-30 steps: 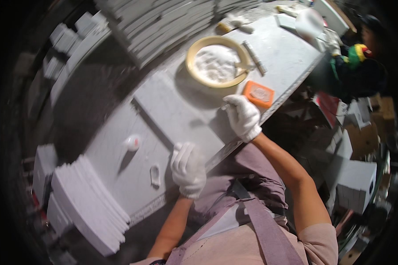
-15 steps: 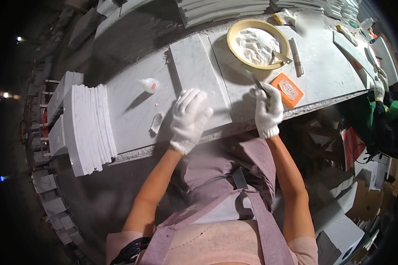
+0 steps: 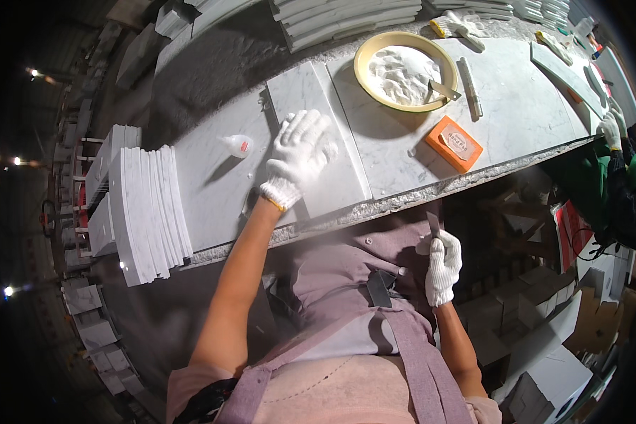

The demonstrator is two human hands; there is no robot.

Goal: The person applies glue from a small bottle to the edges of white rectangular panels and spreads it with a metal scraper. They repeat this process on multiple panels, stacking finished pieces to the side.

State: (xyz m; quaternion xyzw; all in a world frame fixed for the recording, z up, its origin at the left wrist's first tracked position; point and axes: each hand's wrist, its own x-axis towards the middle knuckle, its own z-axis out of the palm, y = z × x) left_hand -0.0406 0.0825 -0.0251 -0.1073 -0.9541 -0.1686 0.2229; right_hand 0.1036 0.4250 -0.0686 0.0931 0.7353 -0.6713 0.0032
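My left hand point(image 3: 300, 150), in a white knit glove, lies flat with its fingers stretched out on a pale grey-veined marble tile point(image 3: 336, 180). My right hand point(image 3: 443, 272), gloved the same way, is closed round a flat dark blade point(image 3: 433, 223) pointing up, off the table's front edge. Left of the left hand lies a small white squeeze bottle point(image 3: 237, 146). Beyond the right hand, an orange box point(image 3: 442, 157) rests on the slab. Behind it stands a yellow bowl point(image 3: 362, 71) of white powder, a small metal scraper point(image 3: 444, 90) leaning in it.
A slim tube point(image 3: 469, 85) lies right of the bowl. Stacked marble tiles stand at the left point(image 3: 152, 212) and far side point(image 3: 353, 18). Loose gloves point(image 3: 463, 28) lie at the back. A co-worker's gloved hand point(image 3: 610, 128) is at the far right.
My left hand has moved forward onto the marble tile, its fingers now laid flat. My right hand has drawn back and down from beside the orange box, still gripping the blade.
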